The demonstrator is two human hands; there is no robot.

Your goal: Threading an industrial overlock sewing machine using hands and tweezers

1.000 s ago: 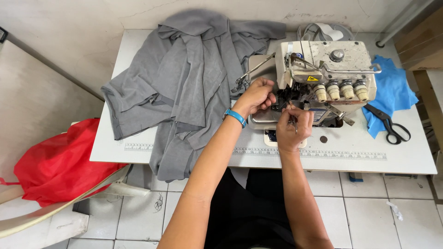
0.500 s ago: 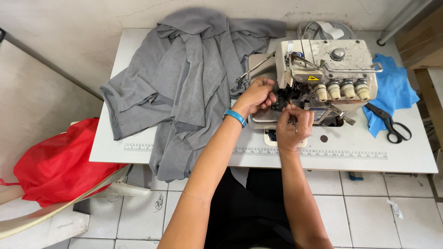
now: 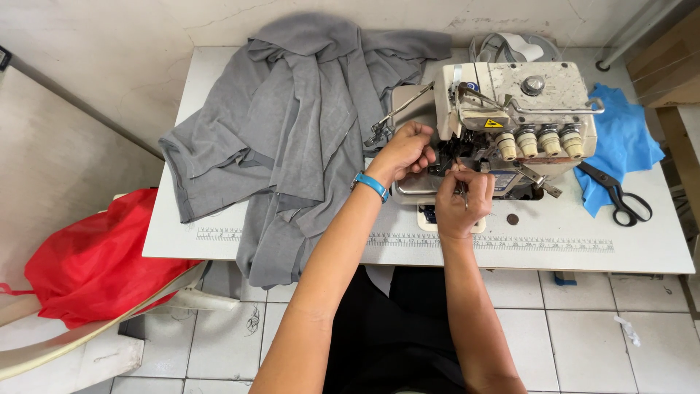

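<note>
1. L hand [image 3: 405, 149]: fingers curled in, tips pinched together at the front-left of the overlock machine [image 3: 521, 117], right by the needle/looper area. Looks like a pinch on sth thin, prob thread, but too small to confirm. Wrist carries a blue band [image 3: 370, 184].
2. R hand [image 3: 461, 201]: closed around a thin dark tool [image 3: 462, 188], tweezers by the look, tip aimed up into the machine's open front. Grip is low on the tool, so the tip reaches into the tight gap while the knuckles stay out of it.
3. Both hands sit close, just apart, either side of the same spot. Reads as one steadying, the other doing the fine work.
4. Machine stands on the white table [image 3: 642, 252], right of centre, tension knobs [image 3: 539, 141] facing the person.
5. Grey fabric [image 3: 292, 124] is bunched on the table's left half, one end hanging over the front edge, pushed away from the machine so the front stays reachable. Not under the presser foot as far as I can tell.
6. Black-handled scissors [image 3: 620, 197] lie right of the machine, partly on a blue cloth [image 3: 620, 138], within R-hand reach.
7. Red bag [image 3: 95, 259] sits on the floor, left, below the table, well apart from the work.
</note>
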